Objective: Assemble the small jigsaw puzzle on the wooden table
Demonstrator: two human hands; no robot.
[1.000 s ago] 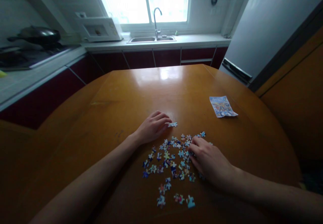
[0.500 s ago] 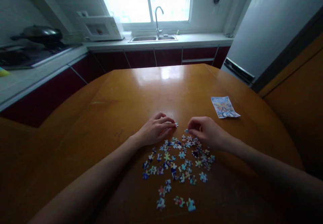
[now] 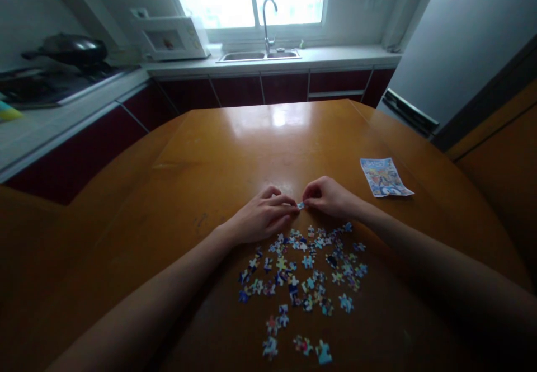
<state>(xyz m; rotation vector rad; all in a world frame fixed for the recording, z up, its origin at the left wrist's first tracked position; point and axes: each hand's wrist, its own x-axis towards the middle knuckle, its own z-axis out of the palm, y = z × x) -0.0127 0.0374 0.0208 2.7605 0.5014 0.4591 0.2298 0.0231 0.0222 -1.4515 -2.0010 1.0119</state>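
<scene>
A small, pale blue-and-white jigsaw puzzle piece [image 3: 301, 206] lies between my two hands, above the loose heap. My left hand [image 3: 268, 212] rests low over the table, fingertips closed at the left side of this piece. From the right, my right hand [image 3: 329, 197] comes up to it with thumb and forefinger pinched on a puzzle piece. The fingers cover most of what they hold, so I cannot tell whether the two pieces are joined. Below my hands, many loose jigsaw puzzle pieces [image 3: 308, 261] are scattered.
A creased printed picture sheet [image 3: 384, 177] lies to the right on the wooden table [image 3: 235, 148]. Nearer me are a light blue puzzle piece [image 3: 323, 353] and a few others. Behind the table stand a sink [image 3: 243, 56], a microwave [image 3: 174, 37] and a stove with a pan [image 3: 73, 48].
My right hand has moved up and left with its puzzle piece, meeting the fingertips of my left hand. The left hand stays nearly where it was. The view has shifted slightly.
</scene>
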